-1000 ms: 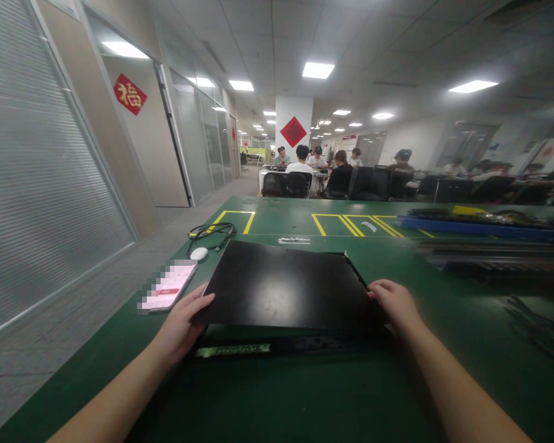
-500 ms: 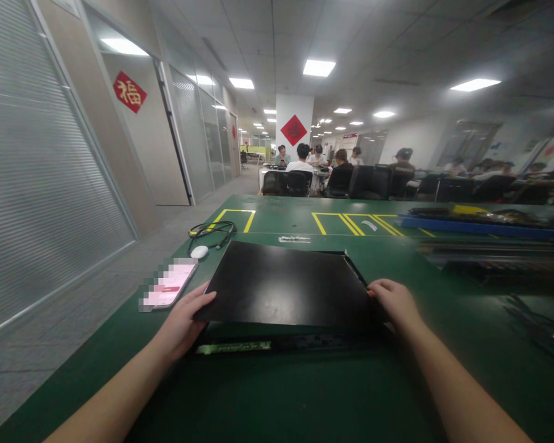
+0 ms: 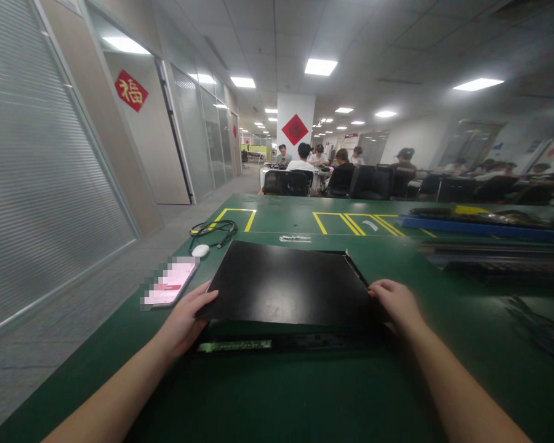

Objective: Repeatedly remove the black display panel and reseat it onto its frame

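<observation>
Black panel (image 3: 286, 283) lies mid-table on my green mat (image 3: 305, 394), near edge raised. Phone (image 3: 170, 283) sits leftmost; my left hand (image 3: 184, 320) grips its left corner, my right hand (image 3: 397, 303) its right corner.

Green table (image 3: 305, 394), black panel (image 3: 286, 283), phone (image 3: 170, 289), mouse (image 3: 200, 250), cable (image 3: 212, 230)

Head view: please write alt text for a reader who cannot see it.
Two bare hands grip a flat black panel by its near corners, left hand and right hand, on a green table. A phone lies left of the panel.
</observation>
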Demonstrator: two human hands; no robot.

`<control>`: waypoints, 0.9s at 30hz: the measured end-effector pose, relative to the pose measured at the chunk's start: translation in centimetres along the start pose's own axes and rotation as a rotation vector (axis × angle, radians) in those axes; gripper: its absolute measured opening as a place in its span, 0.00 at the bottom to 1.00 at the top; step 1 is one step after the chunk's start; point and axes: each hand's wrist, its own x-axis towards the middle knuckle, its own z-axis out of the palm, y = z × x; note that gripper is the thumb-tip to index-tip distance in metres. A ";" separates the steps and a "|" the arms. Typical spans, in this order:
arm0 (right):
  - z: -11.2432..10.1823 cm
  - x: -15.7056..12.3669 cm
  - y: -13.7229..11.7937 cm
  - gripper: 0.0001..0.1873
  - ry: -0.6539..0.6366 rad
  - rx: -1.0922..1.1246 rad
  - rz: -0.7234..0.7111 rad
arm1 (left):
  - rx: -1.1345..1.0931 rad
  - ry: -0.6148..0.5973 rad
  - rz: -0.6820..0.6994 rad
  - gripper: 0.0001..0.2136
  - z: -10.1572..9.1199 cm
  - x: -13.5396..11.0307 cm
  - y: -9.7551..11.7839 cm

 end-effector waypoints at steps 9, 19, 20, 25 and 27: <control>0.1 0.0 -0.1 0.13 0.020 -0.075 -0.042 | -0.014 -0.051 -0.006 0.16 -0.3 0.4 -0.2; 0.0 -0.2 -0.4 0.14 0.001 -0.158 -0.039 | -0.007 -0.019 -0.014 0.18 -0.6 0.8 -0.5; 0.0 -0.2 -0.4 0.14 -0.001 -0.172 -0.038 | -0.010 -0.009 -0.018 0.17 -0.5 0.7 -0.4; -0.1 -0.4 -0.8 0.13 -0.008 -0.222 -0.040 | -0.008 -0.010 -0.037 0.18 -0.2 0.5 -0.1; -0.1 -0.5 -1.0 0.13 -0.007 -0.234 -0.038 | -0.007 -0.017 -0.044 0.18 -0.2 0.5 0.0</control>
